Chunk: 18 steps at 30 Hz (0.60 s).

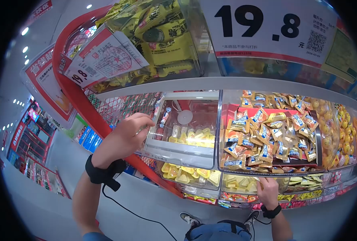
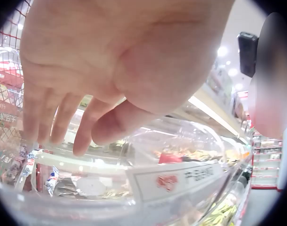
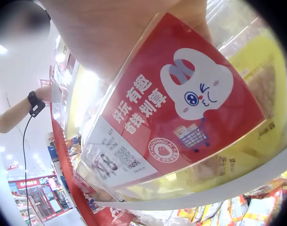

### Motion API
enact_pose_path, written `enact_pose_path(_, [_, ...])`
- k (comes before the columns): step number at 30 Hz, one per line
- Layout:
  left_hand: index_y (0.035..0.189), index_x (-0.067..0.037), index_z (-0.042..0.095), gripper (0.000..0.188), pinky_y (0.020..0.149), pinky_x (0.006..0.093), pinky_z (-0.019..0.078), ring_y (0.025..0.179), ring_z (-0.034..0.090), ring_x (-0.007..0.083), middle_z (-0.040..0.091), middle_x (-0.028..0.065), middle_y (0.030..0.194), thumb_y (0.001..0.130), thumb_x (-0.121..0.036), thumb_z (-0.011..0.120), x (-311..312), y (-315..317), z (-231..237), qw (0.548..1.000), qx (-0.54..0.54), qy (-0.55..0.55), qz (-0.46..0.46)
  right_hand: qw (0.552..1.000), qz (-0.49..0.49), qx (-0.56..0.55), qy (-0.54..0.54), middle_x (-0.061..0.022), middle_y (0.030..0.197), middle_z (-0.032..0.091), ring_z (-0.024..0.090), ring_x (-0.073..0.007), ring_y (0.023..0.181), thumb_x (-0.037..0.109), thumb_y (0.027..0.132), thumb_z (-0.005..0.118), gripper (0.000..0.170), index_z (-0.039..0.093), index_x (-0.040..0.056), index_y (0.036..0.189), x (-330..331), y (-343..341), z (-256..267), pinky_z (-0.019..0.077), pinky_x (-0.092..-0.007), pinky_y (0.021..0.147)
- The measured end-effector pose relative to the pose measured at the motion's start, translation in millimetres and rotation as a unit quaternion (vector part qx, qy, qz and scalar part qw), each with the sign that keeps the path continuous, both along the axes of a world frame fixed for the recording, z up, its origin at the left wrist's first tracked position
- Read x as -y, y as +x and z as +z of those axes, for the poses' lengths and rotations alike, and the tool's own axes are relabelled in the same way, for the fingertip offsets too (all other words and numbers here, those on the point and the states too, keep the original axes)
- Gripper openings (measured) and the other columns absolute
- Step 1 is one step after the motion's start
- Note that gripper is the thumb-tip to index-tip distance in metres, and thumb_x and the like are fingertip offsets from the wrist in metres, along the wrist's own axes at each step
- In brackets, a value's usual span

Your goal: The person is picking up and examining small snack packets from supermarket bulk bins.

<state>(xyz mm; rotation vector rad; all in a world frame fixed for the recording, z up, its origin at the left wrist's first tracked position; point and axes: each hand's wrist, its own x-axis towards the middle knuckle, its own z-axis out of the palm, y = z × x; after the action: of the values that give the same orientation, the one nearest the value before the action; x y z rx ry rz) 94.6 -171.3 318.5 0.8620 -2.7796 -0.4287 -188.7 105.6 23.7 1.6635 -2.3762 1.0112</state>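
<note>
Rigid, clear plastic bins line a shop display beside a smooth, curved red rail. The left hand hovers open at the rim of one squarish bin, fingers loosely bent; the right hand reaches lower, its grip impossible to tell, at a bin of glossy yellow packets. Slim, blue-and-white wrapped sweets lie near the left fingertips.

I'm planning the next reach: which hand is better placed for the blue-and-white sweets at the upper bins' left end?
Probably left: the left hand hovers open-fingered near those sweets; the right hand is at a lower bin.
</note>
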Motion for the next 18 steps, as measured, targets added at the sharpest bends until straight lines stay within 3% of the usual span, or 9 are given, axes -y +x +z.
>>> enact_pose_path(2, [0.111, -0.001, 0.059, 0.029, 0.084, 0.0349, 0.0468, 0.095, 0.059, 0.0289, 0.056, 0.0173, 0.120, 0.086, -0.012, 0.050, 29, -7, -9, 0.997, 0.062, -0.034, -0.031, 1.000, 0.000, -0.005, 0.007, -0.0173, 0.083, 0.062, 0.059, -0.0355, 0.074, 0.005, 0.074, 0.065, 0.017, 0.065, 0.0034, 0.091, -2, -2, -12, 0.0457, -0.0415, 0.064])
enact_pose_path(5, [0.112, -0.004, 0.061, 0.032, 0.085, 0.0385, 0.0463, 0.101, 0.057, 0.0327, 0.055, 0.0201, 0.123, 0.086, -0.018, 0.050, 51, -40, -13, 0.975, 0.221, 0.007, -0.011, 1.000, -0.002, -0.008, 0.029, -0.0174, 0.082, 0.063, 0.059, -0.0382, 0.073, 0.006, 0.075, 0.063, 0.015, 0.066, 0.0034, 0.089, -5, 0, -11, 0.0452, -0.0441, 0.066])
enact_pose_path(8, [0.113, -0.007, 0.062, 0.034, 0.082, 0.0395, 0.0469, 0.098, 0.060, 0.0318, 0.059, 0.0194, 0.117, 0.085, -0.023, 0.051, 69, -70, -23, 0.929, 0.368, 0.033, -0.019, 0.999, 0.013, -0.037, 0.004, -0.0170, 0.084, 0.063, 0.058, -0.0387, 0.076, 0.008, 0.074, 0.061, 0.017, 0.066, 0.0030, 0.090, -5, 3, 1, 0.0449, -0.0458, 0.069])
enact_pose_path(11, [0.113, -0.009, 0.062, 0.035, 0.076, 0.0401, 0.0476, 0.088, 0.062, 0.0342, 0.065, 0.0179, 0.102, 0.083, -0.022, 0.051, 81, -89, -29, 0.903, 0.428, 0.027, 0.039, 0.999, 0.003, -0.036, -0.004, -0.0166, 0.088, 0.063, 0.058, -0.0382, 0.080, 0.010, 0.072, 0.060, 0.021, 0.065, 0.0032, 0.091, -7, 3, -8, 0.0451, -0.0459, 0.071])
enact_pose_path(12, [0.105, -0.005, 0.065, 0.036, 0.065, 0.0393, 0.0503, 0.078, 0.066, 0.0292, 0.067, 0.0150, 0.093, 0.072, -0.009, 0.052, 95, -85, -39, 0.917, 0.397, -0.010, 0.020, 0.997, 0.012, -0.070, -0.028, -0.0165, 0.090, 0.063, 0.057, -0.0385, 0.081, 0.010, 0.071, 0.059, 0.023, 0.065, 0.0037, 0.093, -8, 2, -13, 0.0453, -0.0464, 0.072])
enact_pose_path(16, [0.105, -0.005, 0.065, 0.036, 0.064, 0.0387, 0.0502, 0.077, 0.066, 0.0285, 0.067, 0.0145, 0.092, 0.072, -0.009, 0.052, 122, -78, -40, 0.961, 0.270, -0.048, 0.036, 1.000, -0.008, -0.012, -0.003, -0.0167, 0.092, 0.063, 0.057, -0.0387, 0.080, 0.010, 0.072, 0.059, 0.023, 0.065, 0.0040, 0.094, -6, 5, -9, 0.0442, -0.0472, 0.073])
enact_pose_path(18, [0.105, -0.005, 0.065, 0.036, 0.064, 0.0384, 0.0502, 0.077, 0.066, 0.0281, 0.067, 0.0143, 0.092, 0.072, -0.009, 0.052, 127, -77, -37, 0.971, 0.228, -0.037, 0.054, 0.999, 0.001, -0.038, 0.004, -0.0169, 0.091, 0.063, 0.057, -0.0388, 0.080, 0.010, 0.073, 0.059, 0.023, 0.065, 0.0039, 0.094, -6, 4, -5, 0.0438, -0.0468, 0.073])
